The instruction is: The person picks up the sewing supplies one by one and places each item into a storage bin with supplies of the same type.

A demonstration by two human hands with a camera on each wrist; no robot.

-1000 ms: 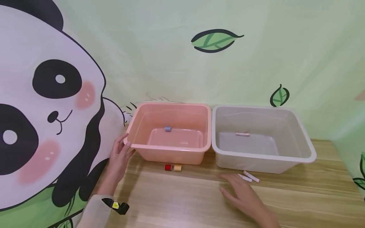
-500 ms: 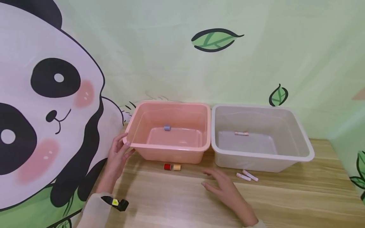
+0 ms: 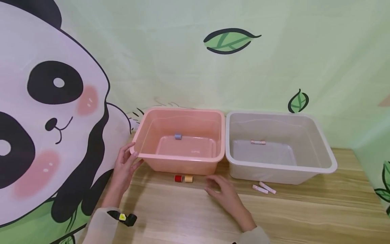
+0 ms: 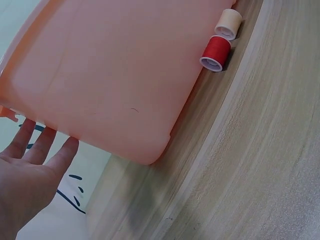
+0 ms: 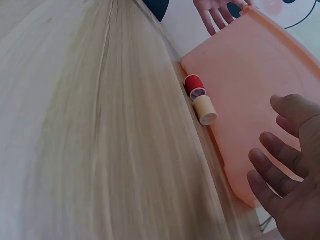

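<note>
Two thread spools, one red [image 3: 178, 178] and one cream [image 3: 188, 179], lie side by side on the table against the pink bin's front base. My right hand [image 3: 223, 195] hovers just right of the cream spool, fingers apart and slightly bent, holding nothing. At the front left corner of the pink bin [image 3: 182, 158], my left hand [image 3: 123, 169] touches the rim. The left wrist view shows its fingers [image 4: 62, 155] nearly straight against the bin's wall. A blue spool [image 3: 178, 136] lies inside that bin.
A grey bin [image 3: 280, 167] stands right beside the pink one; a small pale pink-and-white strip [image 3: 258, 142] lies in it. Two similar strips [image 3: 263, 187] lie on the table in front. Behind the bins hangs a green backdrop [image 3: 170, 61] with a printed panda.
My right hand has moved left, away from the two strips and towards the cream spool. My left hand stays at the pink bin's corner. The head view has shifted slightly.
</note>
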